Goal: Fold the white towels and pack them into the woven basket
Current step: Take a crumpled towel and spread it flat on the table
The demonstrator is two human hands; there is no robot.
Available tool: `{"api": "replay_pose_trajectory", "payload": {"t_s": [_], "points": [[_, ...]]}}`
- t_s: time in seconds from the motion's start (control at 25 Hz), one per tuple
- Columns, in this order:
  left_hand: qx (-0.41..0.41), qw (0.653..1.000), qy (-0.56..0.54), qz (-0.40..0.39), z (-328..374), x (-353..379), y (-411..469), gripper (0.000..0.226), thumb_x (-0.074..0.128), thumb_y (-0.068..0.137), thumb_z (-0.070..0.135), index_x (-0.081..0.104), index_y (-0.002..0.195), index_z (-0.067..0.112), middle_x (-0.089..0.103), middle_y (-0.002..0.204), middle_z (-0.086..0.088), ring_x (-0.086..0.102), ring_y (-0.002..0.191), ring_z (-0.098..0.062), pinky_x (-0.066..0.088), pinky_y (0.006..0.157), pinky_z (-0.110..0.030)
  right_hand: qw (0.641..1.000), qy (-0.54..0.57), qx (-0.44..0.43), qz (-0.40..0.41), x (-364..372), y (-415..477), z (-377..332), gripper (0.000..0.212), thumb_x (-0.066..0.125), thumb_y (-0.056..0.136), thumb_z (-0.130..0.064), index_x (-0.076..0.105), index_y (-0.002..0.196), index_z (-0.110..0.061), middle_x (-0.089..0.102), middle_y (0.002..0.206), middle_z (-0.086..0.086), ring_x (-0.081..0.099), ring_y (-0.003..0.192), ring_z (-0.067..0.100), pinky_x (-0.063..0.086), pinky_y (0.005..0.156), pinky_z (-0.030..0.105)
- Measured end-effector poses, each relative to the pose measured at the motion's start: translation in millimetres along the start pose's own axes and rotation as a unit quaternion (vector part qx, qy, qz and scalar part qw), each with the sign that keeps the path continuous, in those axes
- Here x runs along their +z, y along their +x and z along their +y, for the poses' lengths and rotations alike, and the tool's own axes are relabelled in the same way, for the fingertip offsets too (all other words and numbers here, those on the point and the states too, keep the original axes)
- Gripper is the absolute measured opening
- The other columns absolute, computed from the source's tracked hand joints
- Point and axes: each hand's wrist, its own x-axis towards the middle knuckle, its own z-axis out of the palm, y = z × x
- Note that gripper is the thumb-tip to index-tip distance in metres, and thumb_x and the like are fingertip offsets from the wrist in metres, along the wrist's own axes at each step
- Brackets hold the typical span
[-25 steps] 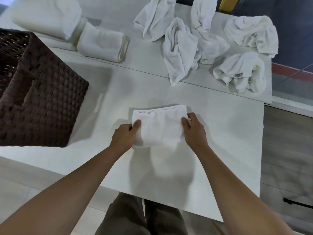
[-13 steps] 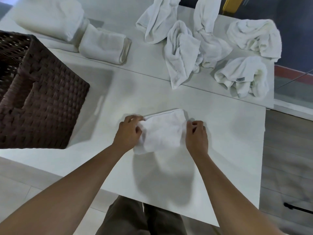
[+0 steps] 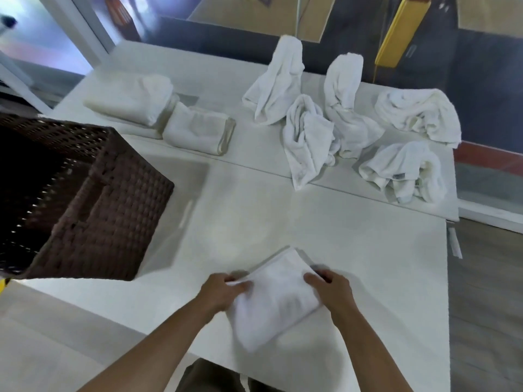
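Note:
A folded white towel (image 3: 273, 299) hangs between my hands just above the near part of the white table (image 3: 353, 239), turned at an angle. My left hand (image 3: 219, 292) grips its left edge, and my right hand (image 3: 331, 290) grips its right edge. The dark brown woven basket (image 3: 93, 210) stands on the table's left side, its opening dark and its contents hidden. Several crumpled white towels (image 3: 308, 137) lie at the far right. Two folded towels (image 3: 198, 130) rest at the far left behind the basket.
The table's right edge (image 3: 447, 278) borders a wooden floor. A yellow object (image 3: 399, 32) hangs beyond the far edge. My legs show below the table's near edge.
Both hands closed on the folded towel's sides, lifted it off the table and pulled it toward me, rotated. The camera tilted up, showing more of the far side.

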Motion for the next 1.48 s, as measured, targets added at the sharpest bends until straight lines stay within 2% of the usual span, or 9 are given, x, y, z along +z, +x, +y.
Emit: {"api": "replay_pose_trajectory", "payload": {"t_s": [0.2,0.36,0.48,0.84,0.92,1.04,1.12,1.32,1.48], "points": [[0.007,0.993,-0.061,-0.096,24,-50,-27,0.022,0.076,0.082,0.024,0.075,0.099,0.01,0.076,0.091,-0.006,0.071,0.078,-0.016,0.055,0.065,-0.027,0.999,0.046,0.016,-0.016,15,-6,-37,0.012,0.078,0.082,-0.015,0.078,0.093,-0.02,0.076,0.103,0.005,0.069,0.098,0.023,0.055,0.094,0.043],[0.122,0.991,-0.05,-0.005,59,-100,-27,0.033,0.078,0.069,0.042,0.076,0.093,0.02,0.077,0.09,0.002,0.07,0.081,-0.015,0.054,0.07,-0.033,0.962,0.215,0.071,-0.15,35,-9,-88,0.034,0.078,0.086,-0.023,0.072,0.117,-0.01,0.074,0.118,0.012,0.067,0.115,0.032,0.046,0.11,0.051],[0.2,0.979,-0.002,0.028,98,-145,-25,0.015,0.077,0.076,0.033,0.075,0.091,0.028,0.077,0.088,0.006,0.071,0.085,-0.009,0.056,0.076,-0.033,0.936,0.236,0.105,-0.238,56,-12,-132,0.048,0.079,0.086,-0.029,0.066,0.127,-0.008,0.072,0.123,0.011,0.066,0.12,0.029,0.046,0.11,0.047],[0.253,0.964,0.083,0.006,251,-304,28,0.036,0.085,0.076,0.038,0.07,0.104,0.021,0.067,0.11,0.0,0.066,0.1,-0.018,0.057,0.082,-0.032,0.946,0.247,-0.01,-0.208,122,-9,-286,0.039,0.073,0.088,-0.021,0.065,0.126,-0.014,0.075,0.118,0.005,0.074,0.102,0.022,0.057,0.087,0.042],[0.234,0.972,0.023,-0.021,279,-334,47,0.048,0.089,0.072,0.035,0.067,0.11,0.017,0.066,0.11,-0.002,0.067,0.096,-0.019,0.058,0.071,-0.029,0.947,0.265,-0.035,-0.179,139,1,-316,0.037,0.073,0.088,-0.02,0.066,0.124,-0.014,0.076,0.116,0.004,0.074,0.102,0.022,0.056,0.089,0.042],[0.181,0.978,-0.057,-0.082,301,-371,83,0.057,0.089,0.066,0.03,0.064,0.116,0.016,0.073,0.112,-0.006,0.069,0.104,-0.026,0.056,0.09,-0.045,0.931,0.333,-0.057,-0.141,165,24,-348,0.029,0.075,0.089,-0.015,0.069,0.117,-0.017,0.076,0.116,0.003,0.07,0.11,0.024,0.053,0.098,0.046],[0.177,0.978,-0.048,-0.095,299,-382,111,0.046,0.08,0.078,0.017,0.062,0.121,0.019,0.071,0.116,-0.004,0.067,0.108,-0.026,0.057,0.086,-0.045,0.929,0.348,-0.043,-0.121,185,43,-362,0.027,0.078,0.086,-0.015,0.07,0.112,-0.016,0.076,0.116,0.004,0.07,0.108,0.024,0.054,0.098,0.047],[0.266,0.963,0.024,0.047,290,-392,182,0.048,0.078,0.081,0.015,0.056,0.124,0.018,0.066,0.115,-0.006,0.066,0.104,-0.026,0.058,0.084,-0.04,0.967,0.253,-0.011,-0.022,239,92,-378,0.01,0.071,0.086,-0.016,0.067,0.096,-0.015,0.068,0.105,0.006,0.065,0.09,0.022,0.059,0.083,0.041],[0.306,0.937,0.147,0.087,296,-390,228,0.047,0.069,0.083,0.023,0.05,0.126,0.024,0.061,0.117,-0.002,0.058,0.11,-0.027,0.05,0.089,-0.039,0.973,0.228,-0.044,0.001,262,125,-375,0.011,0.069,0.09,-0.02,0.069,0.101,-0.017,0.07,0.108,0.004,0.067,0.095,0.021,0.06,0.079,0.039]]}}
